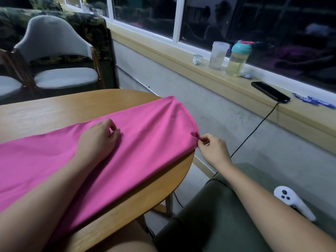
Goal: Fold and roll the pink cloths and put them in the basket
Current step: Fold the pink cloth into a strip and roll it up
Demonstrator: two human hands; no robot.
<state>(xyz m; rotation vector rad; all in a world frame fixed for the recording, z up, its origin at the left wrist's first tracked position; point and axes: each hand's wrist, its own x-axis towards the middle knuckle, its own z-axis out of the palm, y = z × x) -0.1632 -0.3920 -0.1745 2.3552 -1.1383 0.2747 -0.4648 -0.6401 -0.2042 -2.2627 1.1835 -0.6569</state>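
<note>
At the table [54, 110] edge, my right hand [212, 150] pinches the pink cloth [145, 142] by its corner; my left hand [98, 139] rests curled mid-cloth, and I cannot tell its grasp; bare table lies beyond.

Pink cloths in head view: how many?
1. A pink fabric cloth lies spread across the round wooden table; the left hand rests on it, the right hand pinches its edge at the table's rim. Others may be out of frame.

I sit at a curved wooden table [54, 110] beside a pale wall [181, 99], dark windows [145, 15] above a long wooden sill [227, 84], a grey-cushioned chair [52, 37] opposite, everything dimly lit.
</note>
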